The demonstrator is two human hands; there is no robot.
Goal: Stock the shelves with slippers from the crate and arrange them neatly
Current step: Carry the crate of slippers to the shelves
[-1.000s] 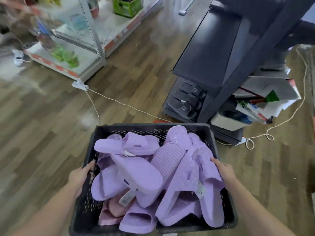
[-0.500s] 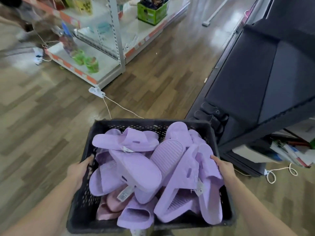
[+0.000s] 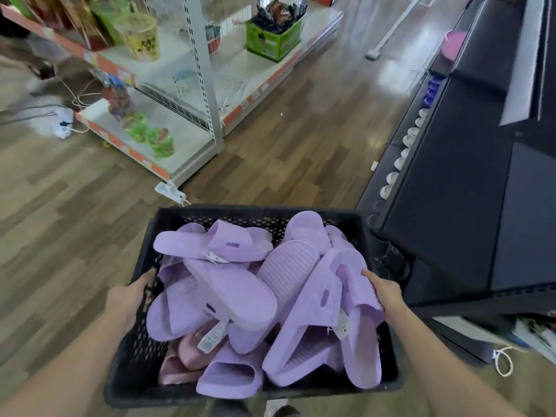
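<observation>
A black perforated plastic crate (image 3: pixel 210 213) is carried in front of me above the wooden floor. It is heaped with several lilac slippers (image 3: pixel 237 291) with white tags, and a couple of pink slippers (image 3: pixel 188 353) lie underneath at the near left. My left hand (image 3: pixel 129 294) grips the crate's left rim, thumb over the edge. My right hand (image 3: pixel 383 288) grips the right rim, its fingers against a lilac slipper there. A dark shelf unit (image 3: pixel 457 188) stands at the right, with rows of white slippers (image 3: pixel 400 158) and dark slippers (image 3: pixel 391 260) on its low shelf.
A white metal shelf rack (image 3: pixel 198 94) with green tubs and a green box stands at the left back. A white power strip (image 3: pixel 170 191) and its cable lie on the floor just beyond the crate. Papers and a coiled white cord (image 3: pixel 502 361) sit at the lower right.
The view has swung left and up along the aisle while I carry the crate; the dark shelf unit slid to the right edge and its row of white slippers came into sight. Both hands keep their grip.
</observation>
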